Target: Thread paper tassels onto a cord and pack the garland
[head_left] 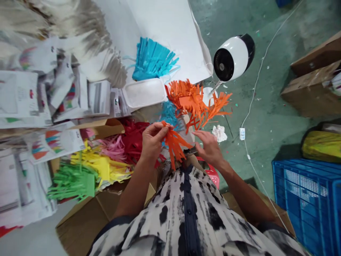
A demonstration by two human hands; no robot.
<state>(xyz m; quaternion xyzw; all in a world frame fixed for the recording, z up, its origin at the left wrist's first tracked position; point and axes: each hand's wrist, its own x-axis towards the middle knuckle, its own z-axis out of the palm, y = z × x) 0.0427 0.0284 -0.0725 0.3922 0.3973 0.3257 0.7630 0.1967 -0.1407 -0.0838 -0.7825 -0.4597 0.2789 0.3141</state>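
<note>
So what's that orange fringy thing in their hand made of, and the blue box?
The orange fringe, pinched in the left hand, looks like thin matte paper: flat strips that bend and crease. The right hand is open beside it. The blue crate looks like hard moulded plastic, with a gridded wall and a slight shine.

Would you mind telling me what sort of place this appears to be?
Probably a small craft workshop: piles of fringed coloured paper, a blue plastic crate and cardboard boxes on a bare concrete floor.

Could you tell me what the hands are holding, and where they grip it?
The left hand pinches the orange fringe at its uncut top; the right hand holds nothing.
</note>
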